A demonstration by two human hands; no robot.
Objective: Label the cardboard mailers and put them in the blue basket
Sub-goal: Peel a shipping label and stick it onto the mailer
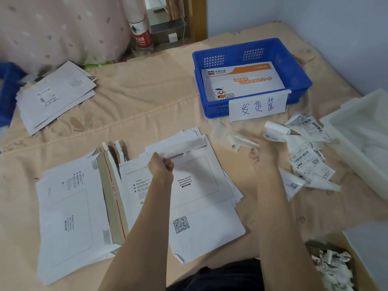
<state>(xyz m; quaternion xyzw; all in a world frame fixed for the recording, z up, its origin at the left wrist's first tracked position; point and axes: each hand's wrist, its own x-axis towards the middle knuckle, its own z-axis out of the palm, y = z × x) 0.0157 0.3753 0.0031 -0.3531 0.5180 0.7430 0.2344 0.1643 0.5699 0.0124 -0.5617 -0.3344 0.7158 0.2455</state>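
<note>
A heap of white cardboard mailers lies on the bed in front of me. My left hand grips the top edge of the uppermost mailer, the one printed "Please attach sto express waybill here". My right hand is blurred and pinches a whitish strip of paper just right of that mailer. Loose shipping labels are scattered to the right of that hand. The blue basket stands at the back right with one orange-and-white mailer inside.
A second stack of mailers lies at the far left. A white plastic tub stands at the right edge, and a cardboard box of paper scraps at the lower right. A water bottle stands behind the bed.
</note>
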